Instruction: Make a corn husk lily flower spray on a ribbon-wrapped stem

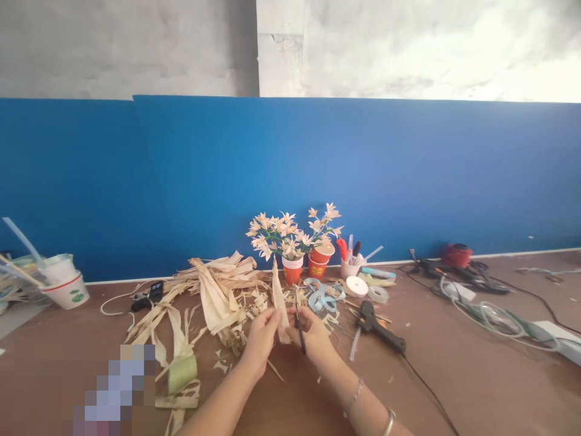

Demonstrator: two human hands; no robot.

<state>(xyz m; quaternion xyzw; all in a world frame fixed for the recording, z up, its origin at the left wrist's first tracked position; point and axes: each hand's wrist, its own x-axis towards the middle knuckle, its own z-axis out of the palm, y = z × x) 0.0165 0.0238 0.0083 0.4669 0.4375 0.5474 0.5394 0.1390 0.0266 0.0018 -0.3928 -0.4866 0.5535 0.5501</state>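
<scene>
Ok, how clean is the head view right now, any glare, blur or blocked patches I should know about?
Head view: even, soft light with faint shadows; the upper right wall is washed out white. A pixelated block hides part of the table at lower left. The left hand holding the husk strip and the right hand with the scissors are reasonably sharp; the wide lens bends the table edges.

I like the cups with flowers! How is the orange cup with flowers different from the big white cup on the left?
The orange cup is small and holds pale handmade flowers; the white cup is bigger and holds no flowers, only a pale stick.
The orange cup stands upright near the blue wall, beside a red cup; the white cup leans at the table's far left.
The white cup shows green marks; the orange cup does not.
Both sit on the brown table.
</scene>
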